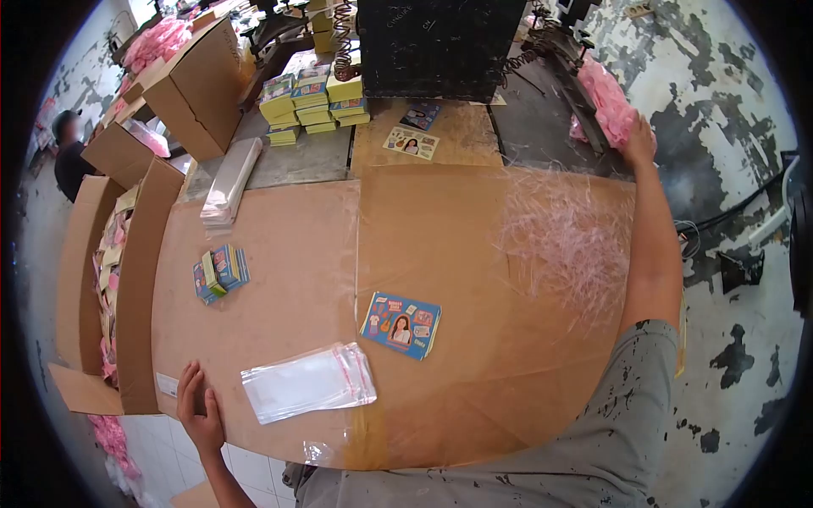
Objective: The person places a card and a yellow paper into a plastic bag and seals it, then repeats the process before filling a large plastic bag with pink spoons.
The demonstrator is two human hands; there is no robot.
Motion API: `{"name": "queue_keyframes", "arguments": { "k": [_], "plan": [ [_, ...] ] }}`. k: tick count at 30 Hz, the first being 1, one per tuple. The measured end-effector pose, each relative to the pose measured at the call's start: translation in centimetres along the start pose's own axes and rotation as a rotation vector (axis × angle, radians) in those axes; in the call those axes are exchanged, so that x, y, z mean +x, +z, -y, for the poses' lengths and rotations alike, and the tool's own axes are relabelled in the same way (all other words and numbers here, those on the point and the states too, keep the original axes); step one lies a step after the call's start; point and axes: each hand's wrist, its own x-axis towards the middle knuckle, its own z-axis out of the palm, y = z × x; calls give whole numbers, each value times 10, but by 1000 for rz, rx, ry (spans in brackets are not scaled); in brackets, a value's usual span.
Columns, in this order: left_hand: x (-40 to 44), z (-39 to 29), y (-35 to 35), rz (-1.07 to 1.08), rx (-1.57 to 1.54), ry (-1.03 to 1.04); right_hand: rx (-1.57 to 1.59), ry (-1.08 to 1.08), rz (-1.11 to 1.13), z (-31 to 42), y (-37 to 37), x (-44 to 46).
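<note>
Here, crumpled pink plastic (605,100) against right fingers (642,129), grip unclear; left fingers (189,389) loosely spread.

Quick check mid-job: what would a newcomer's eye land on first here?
Probably the stack of blue printed cards, bright against the brown cardboard near the middle, with clear plastic sleeves to its left and slightly nearer the wearer. Next, perhaps, the tangle of thin translucent strips on the cardboard's right side, then the pink plastic beyond it, beside the right hand.
</note>
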Motion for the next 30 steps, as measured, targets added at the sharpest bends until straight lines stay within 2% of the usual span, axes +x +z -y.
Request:
{"name": "queue_keyframes", "arguments": {
  "k": [1, 2, 5, 8, 11, 14, 17, 20, 23, 28, 30],
  "plan": [
    [0, 0, 0, -1, 15, -9, -71, 28, 15, 0, 2, 4],
    [0, -1, 0, -1, 26, -11, -13, -41, -54, -27, 47, 19],
    [0, 2, 1, -3, 33, -10, 109, -42, 81, -22, 30, 24],
    [-1, 5, 2, -12, 22, -8, 246, -139, -10, -34, 20, 15],
    [0, 3, 2, -6, 42, 2, 342, -138, 110, -52, 24, 7],
    [-1, 4, 3, -13, 34, 1, 264, -178, -38, -50, 22, -7],
    [-2, 2, 1, -12, 27, -2, 182, -140, -124, -32, -29, -26],
    [-1, 1, 3, -18, 24, 2, 150, 95, -93, -45, -54, -15],
    [-2, 1, 1, -19, 23, 8, 74, 127, -161, -70, -71, -8],
    [-2, 5, -1, -16, -25, 28, 12, 133, -156, -86, -159, -26],
    [-3, 4, -2, -17, -34, 24, 17, 113, -89, -82, -208, -34]
  ]
}}
